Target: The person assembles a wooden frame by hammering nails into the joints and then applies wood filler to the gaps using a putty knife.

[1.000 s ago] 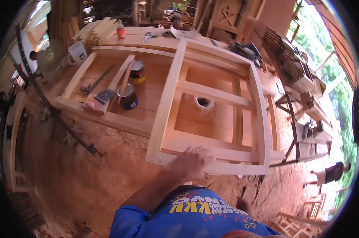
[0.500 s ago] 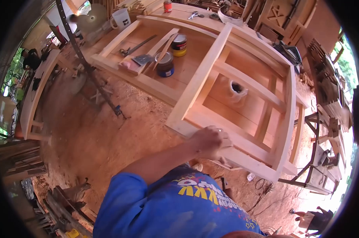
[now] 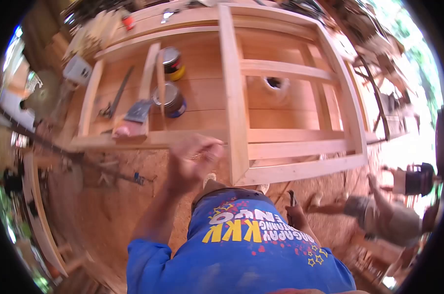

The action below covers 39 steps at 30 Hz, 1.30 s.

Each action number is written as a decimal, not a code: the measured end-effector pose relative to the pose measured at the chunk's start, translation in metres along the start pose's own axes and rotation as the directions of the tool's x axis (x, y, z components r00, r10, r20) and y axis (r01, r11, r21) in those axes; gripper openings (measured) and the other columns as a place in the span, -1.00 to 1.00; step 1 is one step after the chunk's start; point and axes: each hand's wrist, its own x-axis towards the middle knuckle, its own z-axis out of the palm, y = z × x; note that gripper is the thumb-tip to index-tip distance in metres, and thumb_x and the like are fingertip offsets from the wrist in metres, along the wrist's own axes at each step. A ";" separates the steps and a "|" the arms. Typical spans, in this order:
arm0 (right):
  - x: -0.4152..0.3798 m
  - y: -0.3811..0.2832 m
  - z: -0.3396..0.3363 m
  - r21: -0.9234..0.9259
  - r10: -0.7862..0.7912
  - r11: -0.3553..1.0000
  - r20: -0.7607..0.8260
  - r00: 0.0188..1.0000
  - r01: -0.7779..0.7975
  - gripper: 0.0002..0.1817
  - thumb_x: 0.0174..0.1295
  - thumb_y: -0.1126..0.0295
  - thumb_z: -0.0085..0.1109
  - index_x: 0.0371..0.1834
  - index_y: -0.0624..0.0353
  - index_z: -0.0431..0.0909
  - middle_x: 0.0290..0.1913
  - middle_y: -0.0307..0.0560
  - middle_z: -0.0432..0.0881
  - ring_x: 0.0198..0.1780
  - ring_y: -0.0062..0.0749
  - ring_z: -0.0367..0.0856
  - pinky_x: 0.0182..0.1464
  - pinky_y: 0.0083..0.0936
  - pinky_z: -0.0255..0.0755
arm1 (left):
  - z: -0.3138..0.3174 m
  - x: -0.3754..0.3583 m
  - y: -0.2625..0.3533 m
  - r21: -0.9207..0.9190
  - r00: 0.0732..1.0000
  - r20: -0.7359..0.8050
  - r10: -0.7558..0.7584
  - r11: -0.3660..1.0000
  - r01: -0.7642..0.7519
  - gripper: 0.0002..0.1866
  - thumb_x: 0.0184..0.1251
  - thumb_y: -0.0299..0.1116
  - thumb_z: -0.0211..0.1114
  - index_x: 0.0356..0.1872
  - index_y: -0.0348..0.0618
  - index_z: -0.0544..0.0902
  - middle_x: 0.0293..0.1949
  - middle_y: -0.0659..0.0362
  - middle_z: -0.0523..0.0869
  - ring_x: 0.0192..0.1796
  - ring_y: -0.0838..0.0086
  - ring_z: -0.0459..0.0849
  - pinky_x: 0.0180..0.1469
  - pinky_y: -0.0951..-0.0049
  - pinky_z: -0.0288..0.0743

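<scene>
My left hand, blurred, is raised in front of the long workpiece with its fingers curled in; I cannot tell what they hold, if anything. Just right of it is the corner of a pale wooden frame with crossbars, lying on a larger board. Low beside my shirt, my right hand is wrapped round a dark, slim tool. Beyond my left hand stand a dark blue-banded can and a black and yellow can. A wide-bladed scraper lies near the cans.
A long dark tool lies in the left bay. A white mug, a red can and scissors are along the back. A torn hole shows inside the frame. Another person is at the right.
My left hand has come off the frame's front rail and moved left, still curled. My right hand with the dark tool has come into view. The camera has turned, and a person now shows nearer at right.
</scene>
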 end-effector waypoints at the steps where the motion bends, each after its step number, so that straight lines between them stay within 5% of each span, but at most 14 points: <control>1: -0.012 0.005 0.010 0.039 0.078 0.996 0.032 0.996 -0.079 -0.53 0.15 0.37 0.54 0.03 0.42 0.60 -0.47 -0.05 0.67 -0.52 -0.34 0.68 -0.54 -0.27 0.49 | -0.011 0.008 0.003 -0.016 0.993 0.008 -0.114 0.993 0.114 -0.85 0.41 -0.41 0.45 -0.17 -0.31 0.78 -0.28 0.15 0.82 -0.20 0.50 0.78 -0.11 0.44 0.64; 3: -0.043 0.011 0.034 0.122 0.225 0.963 0.122 0.967 -0.240 -0.57 0.13 0.34 0.55 -0.04 0.41 0.64 -0.46 -0.02 0.69 -0.51 -0.29 0.71 -0.52 -0.24 0.51 | -0.010 0.036 0.005 -0.012 0.994 0.076 -0.074 0.997 0.075 -0.84 0.44 -0.40 0.41 -0.14 -0.30 0.79 -0.28 0.13 0.82 -0.24 0.53 0.76 -0.15 0.48 0.61; 5: -0.094 0.006 0.049 0.123 0.167 0.977 0.064 0.984 -0.174 -0.72 0.28 0.32 0.46 -0.25 0.38 0.71 -0.58 -0.11 0.58 -0.63 -0.32 0.54 -0.62 -0.25 0.28 | 0.004 0.070 0.003 -0.008 0.985 0.174 -0.013 1.000 0.015 -0.82 0.46 -0.39 0.38 -0.11 -0.30 0.79 -0.26 0.12 0.83 -0.26 0.54 0.75 -0.16 0.50 0.60; 7: -0.125 0.019 0.061 0.168 0.182 0.968 0.049 0.982 -0.187 -0.61 0.21 0.18 0.51 -0.28 0.39 0.72 -0.51 -0.04 0.67 -0.55 -0.27 0.64 -0.52 -0.26 0.42 | 0.034 0.109 -0.002 -0.037 0.951 0.297 0.085 0.996 -0.077 -0.80 0.50 -0.37 0.35 -0.08 -0.30 0.78 -0.24 0.11 0.83 -0.25 0.54 0.75 -0.14 0.52 0.59; 9: -0.158 0.006 0.055 0.143 0.247 0.957 0.051 0.968 -0.252 -0.57 0.17 0.14 0.53 -0.28 0.39 0.72 -0.46 0.00 0.72 -0.47 -0.25 0.70 -0.44 -0.24 0.49 | 0.072 0.141 0.006 0.011 0.905 0.426 -0.022 1.000 0.019 -0.76 0.53 -0.34 0.31 -0.01 -0.30 0.77 -0.17 0.06 0.85 -0.19 0.48 0.78 -0.08 0.46 0.62; 11: -0.166 0.030 0.063 0.137 0.300 0.942 0.070 0.951 -0.307 -0.54 0.14 0.11 0.54 -0.27 0.39 0.74 -0.42 0.02 0.75 -0.41 -0.24 0.74 -0.37 -0.23 0.53 | 0.115 0.177 -0.011 0.135 0.836 0.548 0.013 0.985 -0.104 -0.73 0.56 -0.37 0.25 0.08 -0.33 0.74 -0.11 0.04 0.85 -0.03 0.45 0.79 0.10 0.43 0.62; 13: -0.150 0.066 0.090 0.161 0.347 0.920 0.092 0.933 -0.358 -0.53 0.12 0.09 0.55 -0.25 0.38 0.75 -0.39 0.04 0.77 -0.38 -0.24 0.77 -0.31 -0.22 0.57 | 0.161 0.212 -0.043 0.277 0.786 0.619 0.011 0.933 -0.231 -0.73 0.52 -0.36 0.24 0.08 -0.26 0.75 -0.08 -0.14 0.83 -0.01 0.13 0.84 0.11 0.22 0.66; 16: -0.152 0.095 0.091 0.192 0.413 0.886 0.087 0.907 -0.422 -0.44 0.07 0.11 0.61 -0.04 0.39 0.75 -0.17 0.14 0.81 -0.15 -0.17 0.81 -0.12 -0.20 0.64 | 0.221 0.247 -0.080 0.532 0.731 0.681 -0.040 0.714 -0.455 -0.72 0.46 -0.27 0.28 0.00 -0.20 0.78 -0.06 -0.21 0.80 0.02 0.00 0.81 0.14 0.15 0.65; 18: -0.148 0.121 0.099 0.175 0.455 0.870 0.078 0.887 -0.461 -0.32 0.04 0.11 0.66 0.12 0.39 0.70 0.03 0.22 0.79 0.06 -0.14 0.80 0.01 -0.21 0.65 | 0.252 0.263 -0.100 0.683 0.697 0.685 -0.211 0.518 -0.515 -0.71 0.42 -0.21 0.30 -0.02 -0.17 0.79 -0.04 -0.21 0.80 0.05 -0.02 0.80 0.15 0.11 0.64; 23: -0.130 0.167 0.084 0.245 0.477 0.830 0.156 0.865 -0.502 -0.35 0.07 0.07 0.64 0.06 0.40 0.73 -0.03 0.20 0.81 0.01 -0.13 0.82 0.00 -0.22 0.65 | 0.289 0.273 -0.178 0.764 0.684 0.633 -0.363 0.433 -0.478 -0.61 0.40 -0.17 0.31 0.13 -0.14 0.74 0.12 -0.15 0.77 0.20 0.01 0.75 0.26 0.05 0.61; 25: -0.127 0.171 0.059 0.254 0.478 0.825 0.166 0.862 -0.506 -0.38 0.10 0.06 0.62 0.03 0.40 0.74 -0.07 0.20 0.82 -0.02 -0.10 0.83 -0.01 -0.21 0.65 | 0.288 0.296 -0.276 0.753 0.756 0.525 -0.391 0.628 -0.198 -0.62 0.43 -0.21 0.28 0.17 -0.13 0.72 0.20 -0.13 0.74 0.25 0.01 0.72 0.29 0.04 0.61; 27: -0.114 0.177 0.039 0.241 0.489 0.832 0.111 0.865 -0.500 -0.41 0.13 0.06 0.59 -0.01 0.41 0.74 -0.10 0.20 0.82 -0.06 -0.06 0.83 -0.04 -0.19 0.65 | 0.296 0.296 -0.268 0.814 0.768 0.452 -0.454 0.563 -0.147 -0.63 0.45 -0.25 0.24 0.20 -0.12 0.71 0.26 -0.11 0.71 0.29 0.00 0.69 0.31 0.04 0.60; 29: -0.097 0.180 0.012 0.257 0.453 0.842 0.137 0.881 -0.473 -0.43 0.18 0.07 0.54 -0.02 0.43 0.74 -0.12 0.24 0.81 -0.10 -0.03 0.83 -0.07 -0.17 0.65 | 0.313 0.272 -0.172 0.914 0.753 0.406 -0.518 0.226 -0.337 -0.63 0.48 -0.29 0.20 0.22 -0.11 0.70 0.30 -0.09 0.68 0.32 -0.01 0.67 0.33 0.03 0.60; 39: -0.038 0.133 -0.092 0.396 0.441 0.799 0.126 0.889 -0.453 -0.50 0.23 0.08 0.49 -0.17 0.43 0.73 -0.35 0.16 0.77 -0.36 -0.11 0.79 -0.28 -0.17 0.65 | 0.321 0.280 -0.191 0.743 0.524 0.509 -0.683 0.042 -0.668 -0.64 0.59 -0.22 0.09 0.22 -0.14 0.64 0.26 0.03 0.69 0.28 0.22 0.66 0.34 0.25 0.57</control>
